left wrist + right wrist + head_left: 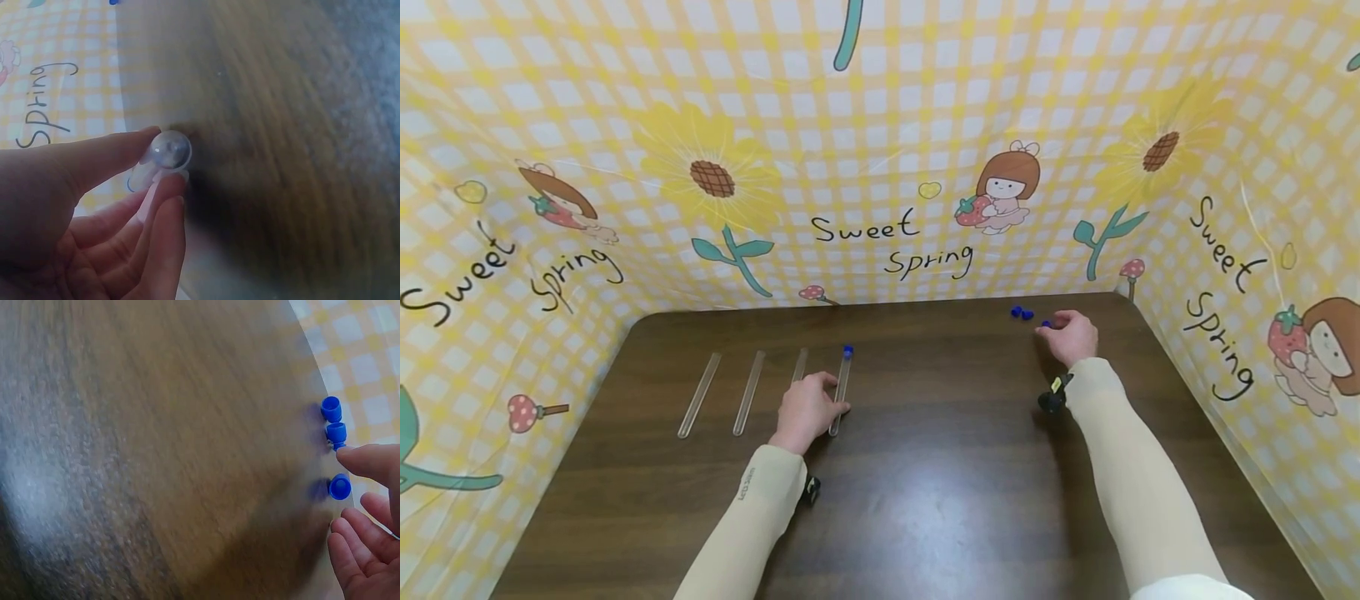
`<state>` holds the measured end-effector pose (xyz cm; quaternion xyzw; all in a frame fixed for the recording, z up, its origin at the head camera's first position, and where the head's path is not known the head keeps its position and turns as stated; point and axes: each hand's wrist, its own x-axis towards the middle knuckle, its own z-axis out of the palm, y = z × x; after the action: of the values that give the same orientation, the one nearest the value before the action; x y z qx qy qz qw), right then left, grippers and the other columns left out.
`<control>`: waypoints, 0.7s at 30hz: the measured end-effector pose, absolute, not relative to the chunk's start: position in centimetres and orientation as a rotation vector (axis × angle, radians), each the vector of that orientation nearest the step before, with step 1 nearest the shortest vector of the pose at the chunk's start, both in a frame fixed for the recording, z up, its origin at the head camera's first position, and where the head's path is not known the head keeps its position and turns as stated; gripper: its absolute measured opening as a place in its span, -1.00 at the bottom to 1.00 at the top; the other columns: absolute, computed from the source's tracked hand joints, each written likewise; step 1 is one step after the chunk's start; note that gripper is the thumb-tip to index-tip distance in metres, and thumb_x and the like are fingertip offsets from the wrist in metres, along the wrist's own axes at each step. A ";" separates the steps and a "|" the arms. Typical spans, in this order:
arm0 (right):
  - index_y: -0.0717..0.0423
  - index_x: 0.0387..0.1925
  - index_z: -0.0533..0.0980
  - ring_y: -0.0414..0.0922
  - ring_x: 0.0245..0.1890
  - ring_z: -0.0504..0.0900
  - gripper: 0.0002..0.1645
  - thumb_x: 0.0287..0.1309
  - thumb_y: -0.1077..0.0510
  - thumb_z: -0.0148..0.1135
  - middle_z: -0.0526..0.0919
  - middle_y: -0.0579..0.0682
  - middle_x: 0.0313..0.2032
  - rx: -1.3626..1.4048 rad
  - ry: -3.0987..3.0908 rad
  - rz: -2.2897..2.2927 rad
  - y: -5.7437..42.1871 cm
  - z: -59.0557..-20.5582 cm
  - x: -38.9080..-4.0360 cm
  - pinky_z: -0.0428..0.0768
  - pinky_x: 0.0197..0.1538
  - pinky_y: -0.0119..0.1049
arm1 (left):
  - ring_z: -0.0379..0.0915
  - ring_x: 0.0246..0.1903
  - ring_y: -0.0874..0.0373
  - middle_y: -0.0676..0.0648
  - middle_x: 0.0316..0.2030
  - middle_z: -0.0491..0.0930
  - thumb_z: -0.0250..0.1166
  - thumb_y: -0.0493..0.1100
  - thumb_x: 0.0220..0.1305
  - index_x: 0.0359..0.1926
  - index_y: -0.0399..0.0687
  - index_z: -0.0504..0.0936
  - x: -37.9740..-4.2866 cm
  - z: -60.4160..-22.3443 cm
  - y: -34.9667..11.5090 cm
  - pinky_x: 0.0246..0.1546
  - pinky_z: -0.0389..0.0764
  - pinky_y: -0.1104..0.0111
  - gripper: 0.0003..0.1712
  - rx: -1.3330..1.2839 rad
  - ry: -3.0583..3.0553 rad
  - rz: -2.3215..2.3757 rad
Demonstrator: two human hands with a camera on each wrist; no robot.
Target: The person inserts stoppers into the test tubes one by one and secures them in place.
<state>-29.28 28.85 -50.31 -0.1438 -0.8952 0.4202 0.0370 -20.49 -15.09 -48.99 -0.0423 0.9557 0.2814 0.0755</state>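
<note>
My left hand [807, 412] pinches a clear test tube [843, 385] near its lower end, between thumb and fingers. A blue cap [847, 352] sits on that tube's far end. In the left wrist view the tube's rounded bottom [172, 150] shows between the fingertips. Over at the right, my right hand [1071, 337] hovers by a loose blue cap [339, 487], thumb and fingers spread to either side of it; no contact shows. Two more blue caps [331, 409] [336, 432] lie close together just beyond the thumb.
Left of the held tube lie uncapped clear tubes [700, 396] [749, 393] [801, 364] in a row, the nearest partly hidden by my left hand. They rest on a dark wooden table [940, 467]. A yellow checked cloth [880, 150] encloses its back and sides.
</note>
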 end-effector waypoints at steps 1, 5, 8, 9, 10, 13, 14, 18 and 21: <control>0.40 0.29 0.39 0.30 0.21 0.45 -0.33 0.31 0.08 0.34 0.53 0.36 0.18 -0.442 -2.752 1.287 28.9 -50.4 -29.4 0.39 0.24 0.14 | 0.52 -0.52 0.12 0.04 -0.50 0.61 0.56 -0.07 0.15 0.17 -0.14 0.63 -20.5 -49.0 -15.1 -0.50 0.53 0.20 -0.41 -0.128 2.868 0.840; 0.41 0.29 0.39 0.30 0.19 0.45 -0.31 0.31 0.06 0.35 0.53 0.37 0.16 -0.463 -2.771 1.264 28.9 -50.7 -29.6 0.41 0.23 0.14 | 0.52 -0.53 0.12 0.04 -0.51 0.60 0.57 -0.06 0.14 0.18 -0.13 0.63 -20.5 -49.0 -15.1 -0.51 0.52 0.20 -0.40 -0.129 2.875 0.829; 0.40 0.29 0.40 0.29 0.18 0.46 -0.32 0.32 0.05 0.35 0.54 0.36 0.14 -0.490 -2.767 1.254 28.7 -50.9 -29.6 0.40 0.23 0.12 | 0.52 -0.51 0.11 0.03 -0.51 0.59 0.58 -0.06 0.13 0.18 -0.12 0.63 -20.4 -49.1 -15.1 -0.50 0.52 0.19 -0.39 -0.131 2.880 0.827; 0.39 0.29 0.41 0.28 0.18 0.46 -0.32 0.31 0.05 0.35 0.55 0.36 0.13 -0.496 -2.763 1.252 28.7 -51.0 -29.7 0.40 0.23 0.12 | 0.52 -0.50 0.11 0.03 -0.51 0.59 0.58 -0.06 0.13 0.18 -0.12 0.63 -20.4 -49.1 -15.1 -0.50 0.52 0.19 -0.39 -0.134 2.881 0.828; 0.39 0.28 0.41 0.28 0.18 0.46 -0.32 0.31 0.05 0.35 0.56 0.36 0.12 -0.496 -2.760 1.239 28.6 -51.0 -29.7 0.40 0.24 0.11 | 0.51 -0.50 0.10 0.03 -0.51 0.59 0.58 -0.06 0.12 0.18 -0.12 0.63 -20.4 -49.1 -15.1 -0.50 0.52 0.18 -0.39 -0.135 2.884 0.827; 0.40 0.24 0.46 0.27 0.16 0.48 -0.34 0.30 0.03 0.36 0.59 0.35 0.09 -0.487 -2.751 1.185 28.4 -51.2 -29.8 0.38 0.24 0.10 | 0.52 -0.48 0.08 0.02 -0.50 0.58 0.59 -0.05 0.12 0.18 -0.10 0.63 -20.5 -49.1 -15.1 -0.48 0.53 0.17 -0.38 -0.140 2.888 0.820; 0.40 0.23 0.47 0.28 0.15 0.49 -0.35 0.29 0.03 0.36 0.60 0.35 0.08 -0.478 -2.749 1.166 28.4 -51.2 -29.8 0.38 0.25 0.09 | 0.52 -0.48 0.07 0.03 -0.51 0.58 0.59 -0.05 0.12 0.18 -0.10 0.63 -20.5 -49.1 -15.1 -0.47 0.53 0.16 -0.38 -0.143 2.889 0.817; 0.42 0.18 0.51 0.29 0.12 0.52 -0.37 0.27 0.02 0.38 0.63 0.36 0.05 -0.454 -2.738 1.121 28.1 -51.3 -29.7 0.38 0.24 0.10 | 0.53 -0.47 0.07 0.04 -0.52 0.59 0.59 -0.04 0.11 0.19 -0.10 0.63 -20.4 -49.1 -15.0 -0.46 0.54 0.15 -0.37 -0.139 2.891 0.815; 0.42 0.17 0.51 0.29 0.12 0.53 -0.38 0.29 0.02 0.37 0.62 0.36 0.05 -0.461 -2.742 1.114 28.0 -51.2 -29.5 0.39 0.23 0.10 | 0.53 -0.48 0.09 0.05 -0.52 0.58 0.59 -0.03 0.11 0.20 -0.10 0.62 -20.3 -49.2 -15.1 -0.47 0.54 0.15 -0.36 -0.133 2.889 0.818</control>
<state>-29.54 27.99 -51.24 -0.1535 -0.9130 0.3709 0.0729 -20.31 -15.06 -49.17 -0.0440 0.9591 0.2714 0.0680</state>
